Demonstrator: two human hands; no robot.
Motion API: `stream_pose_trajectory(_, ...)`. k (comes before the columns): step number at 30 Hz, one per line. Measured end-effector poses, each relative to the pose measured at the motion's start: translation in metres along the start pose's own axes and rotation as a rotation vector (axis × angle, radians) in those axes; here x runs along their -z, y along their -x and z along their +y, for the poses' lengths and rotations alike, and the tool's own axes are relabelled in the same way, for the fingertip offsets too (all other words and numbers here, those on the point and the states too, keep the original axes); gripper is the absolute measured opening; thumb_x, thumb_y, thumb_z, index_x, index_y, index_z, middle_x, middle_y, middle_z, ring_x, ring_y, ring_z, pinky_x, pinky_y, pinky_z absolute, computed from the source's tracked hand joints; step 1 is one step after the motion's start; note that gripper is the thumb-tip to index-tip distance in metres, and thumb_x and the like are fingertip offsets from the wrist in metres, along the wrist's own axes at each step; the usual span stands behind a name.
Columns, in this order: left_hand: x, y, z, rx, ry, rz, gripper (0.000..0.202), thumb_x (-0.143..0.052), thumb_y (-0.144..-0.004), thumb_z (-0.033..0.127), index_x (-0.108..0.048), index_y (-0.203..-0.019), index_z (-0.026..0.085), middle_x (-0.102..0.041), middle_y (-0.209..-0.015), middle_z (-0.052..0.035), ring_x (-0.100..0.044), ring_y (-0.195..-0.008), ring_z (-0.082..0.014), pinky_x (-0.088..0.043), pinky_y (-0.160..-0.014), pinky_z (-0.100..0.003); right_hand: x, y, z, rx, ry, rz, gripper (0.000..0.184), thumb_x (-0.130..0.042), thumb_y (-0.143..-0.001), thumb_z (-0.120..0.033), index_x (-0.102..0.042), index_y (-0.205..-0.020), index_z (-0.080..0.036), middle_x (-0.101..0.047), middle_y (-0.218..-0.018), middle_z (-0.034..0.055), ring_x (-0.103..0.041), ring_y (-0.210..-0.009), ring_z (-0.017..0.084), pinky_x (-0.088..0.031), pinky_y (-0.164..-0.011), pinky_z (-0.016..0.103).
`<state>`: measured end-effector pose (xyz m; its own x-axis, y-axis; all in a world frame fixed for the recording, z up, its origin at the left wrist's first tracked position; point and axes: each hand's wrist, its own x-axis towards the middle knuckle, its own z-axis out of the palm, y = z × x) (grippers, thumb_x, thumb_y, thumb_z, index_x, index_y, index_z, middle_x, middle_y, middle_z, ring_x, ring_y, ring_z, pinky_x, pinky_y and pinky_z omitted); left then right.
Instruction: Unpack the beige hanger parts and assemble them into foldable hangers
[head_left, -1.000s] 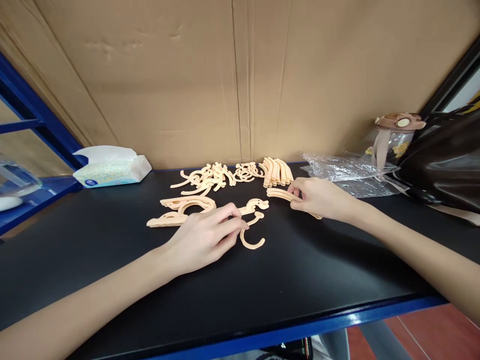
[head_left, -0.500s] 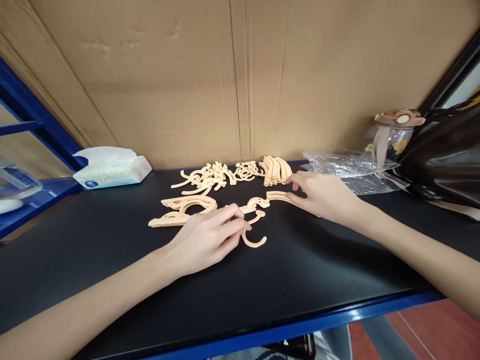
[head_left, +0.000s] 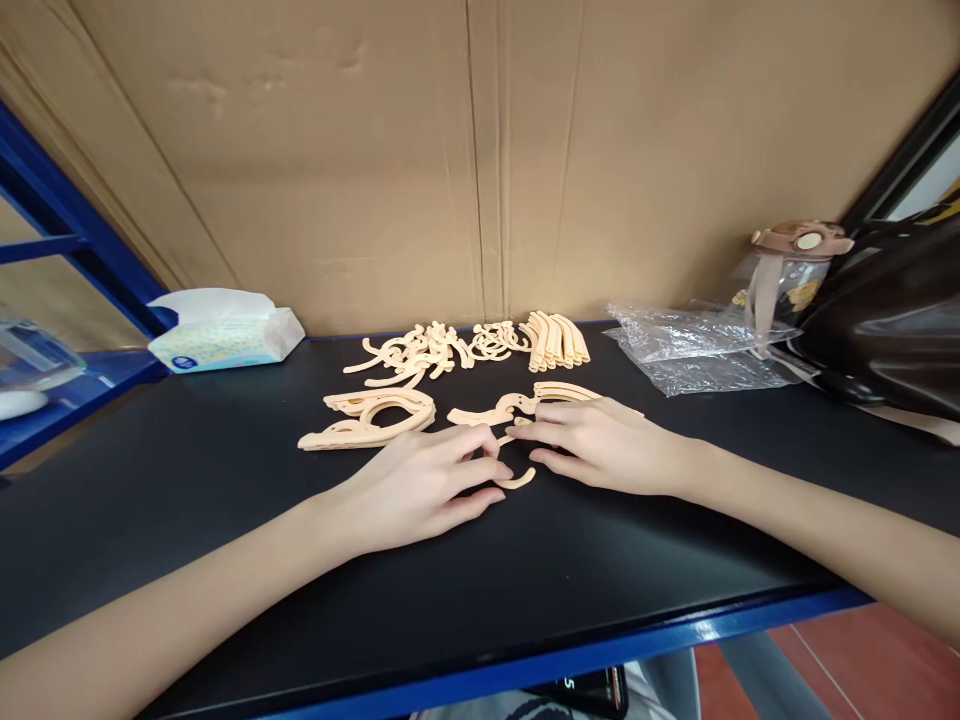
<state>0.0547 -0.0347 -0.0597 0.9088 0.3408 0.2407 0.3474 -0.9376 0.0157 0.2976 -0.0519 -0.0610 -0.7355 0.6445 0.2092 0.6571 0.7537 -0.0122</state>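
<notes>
My left hand (head_left: 420, 485) rests on the black tabletop (head_left: 225, 520), its thumb and forefinger pinched on the left end of a small curved wooden piece (head_left: 519, 479). My right hand (head_left: 600, 445) reaches in from the right, its forefinger and thumb closed on the same piece's upper end. Just behind my hands lie a wavy flat piece (head_left: 491, 411) and a long arched strip (head_left: 562, 389). Two larger arched pieces (head_left: 371, 415) lie to the left of them.
Several loose wooden cut-outs (head_left: 420, 352) and a stack of curved strips (head_left: 559, 340) lie by the cardboard back wall. A tissue pack (head_left: 225, 330) is at the left; crumpled clear plastic (head_left: 690, 345), a lidded cup (head_left: 787, 275) and a dark bag (head_left: 892, 320) are at the right.
My right hand left the long arched strip and moved left and nearer, onto the small curved piece. My left hand stayed on that piece, barely shifting.
</notes>
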Motion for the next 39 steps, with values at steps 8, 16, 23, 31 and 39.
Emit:
stream_pose_trajectory(8,0.002,0.000,0.002,0.031,0.048,-0.023,0.018,-0.050,-0.092,0.035,-0.061,-0.098,0.022,-0.059,-0.102,-0.0007,-0.059,-0.082,-0.0120,-0.041,-0.068,-0.024,0.003,-0.002,0.007,-0.060,-0.106,0.019,0.015,-0.048,-0.091,-0.022,-0.063,-0.092,-0.018,-0.065,-0.084,0.0009,-0.056,-0.070,0.012,-0.037,-0.061,0.024)
stream_pose_trajectory(16,0.002,-0.001,0.007,-0.014,-0.003,0.036,0.024,-0.055,-0.088,0.042,-0.055,-0.083,0.019,-0.059,-0.104,-0.0009,-0.057,-0.075,-0.0102,-0.039,-0.057,-0.023,0.002,-0.001,-0.007,-0.073,-0.118,0.035,0.006,-0.054,-0.074,-0.016,-0.059,-0.077,-0.019,-0.055,-0.060,-0.0044,-0.045,-0.055,0.010,-0.027,-0.054,0.024)
stream_pose_trajectory(23,0.002,-0.002,0.009,-0.050,-0.143,0.108,0.022,-0.056,-0.087,0.040,-0.052,-0.086,0.018,-0.058,-0.113,-0.0055,-0.058,-0.075,-0.0135,-0.039,-0.055,-0.024,0.004,-0.001,-0.010,-0.131,-0.344,-0.043,0.007,-0.056,-0.069,-0.017,-0.050,-0.066,-0.019,-0.041,-0.050,-0.0092,-0.033,-0.045,0.005,-0.023,-0.048,0.020)
stream_pose_trajectory(31,0.003,0.000,0.003,0.127,-0.105,0.225,0.018,-0.047,-0.092,0.026,-0.051,-0.109,0.021,-0.053,-0.121,-0.0064,-0.059,-0.077,-0.0113,-0.046,-0.060,-0.023,0.006,-0.001,0.001,-0.207,-0.641,-0.033,0.007,-0.049,-0.080,-0.020,-0.043,-0.076,-0.020,-0.044,-0.058,-0.0080,-0.041,-0.051,0.007,-0.032,-0.051,0.019)
stream_pose_trajectory(39,0.002,0.002,0.003,0.162,-0.088,0.224,0.027,-0.047,-0.092,0.025,-0.046,-0.118,0.022,-0.049,-0.130,-0.0078,-0.061,-0.076,-0.0112,-0.050,-0.061,-0.025,0.015,0.000,0.025,-0.559,-0.150,0.227,0.007,-0.045,-0.080,-0.022,-0.040,-0.075,-0.021,-0.050,-0.059,-0.0044,-0.042,-0.050,0.010,-0.030,-0.053,0.024)
